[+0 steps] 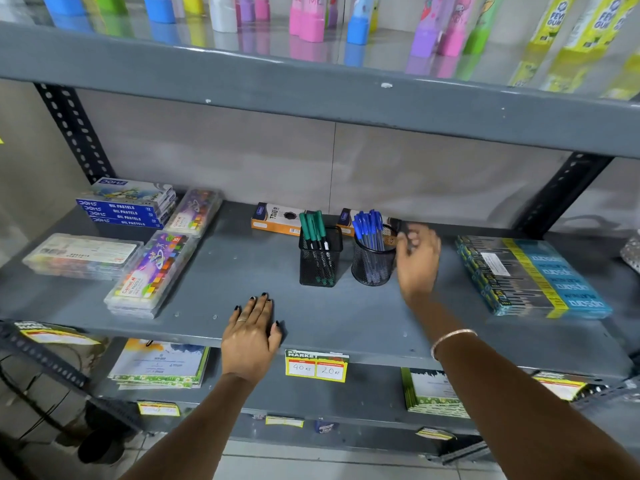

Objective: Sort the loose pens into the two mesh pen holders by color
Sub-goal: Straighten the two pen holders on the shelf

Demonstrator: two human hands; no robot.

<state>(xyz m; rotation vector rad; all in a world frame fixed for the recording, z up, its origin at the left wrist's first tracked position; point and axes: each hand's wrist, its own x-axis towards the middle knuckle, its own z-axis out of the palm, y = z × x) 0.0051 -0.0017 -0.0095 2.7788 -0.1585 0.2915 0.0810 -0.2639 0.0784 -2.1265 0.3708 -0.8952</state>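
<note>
Head view, grey metal shelf (pixel 242 265) in front of me; front lip runs under my left wrist, wide bare strip of shelf between the lip and the holders; square mesh holder (pixel 320 258) stands mid-shelf with green pens (pixel 313 226) upright inside; round mesh holder (pixel 373 263) just beside it on the right, blue pens (pixel 369 225) inside, the two holders apart by a narrow gap; orange-and-black boxes (pixel 277 220) lie behind them against the back wall; pastel boxes (pixel 152 268) stacked at left, well apart from the holders; teal-and-yellow packs (pixel 533 275) at right, open shelf between them and my right arm; upper shelf edge (pixel 311 95) overhangs the whole bay; my left hand (pixel 251 336) lies flat, palm down, fingers spread on the front of the shelf, gripping nothing; my right hand (pixel 417 258) is raised just beside the round holder's right rim, fingers loosely curled and blurred, cannot tell if it touches the holder or holds anything; price tag (pixel 317 367) hangs on the lip below.
</note>
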